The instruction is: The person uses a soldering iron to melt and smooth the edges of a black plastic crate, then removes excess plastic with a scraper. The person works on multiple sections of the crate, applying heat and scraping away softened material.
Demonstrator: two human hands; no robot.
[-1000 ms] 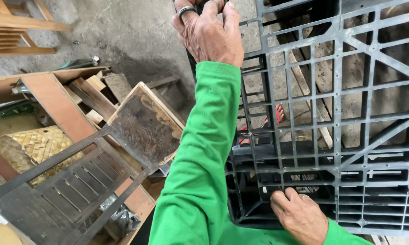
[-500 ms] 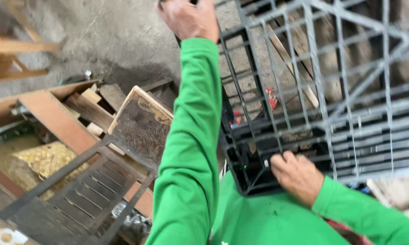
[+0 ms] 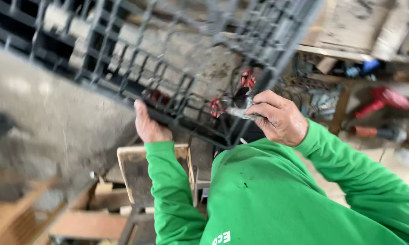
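A person in green long sleeves holds a dark plastic grid pallet (image 3: 168,59) lifted and tilted in front of the chest. The left hand (image 3: 149,124) grips the pallet's lower edge, and the right hand (image 3: 279,119) clasps its lower corner. Below the pallet stands a wooden frame (image 3: 134,174) among wood pieces; right of the pallet lies a red power tool (image 3: 382,100), blurred.

A dark grey plastic lattice pallet (image 3: 177,59), tilted and lifted overhead, motion-blurred, gripped along its lower edge
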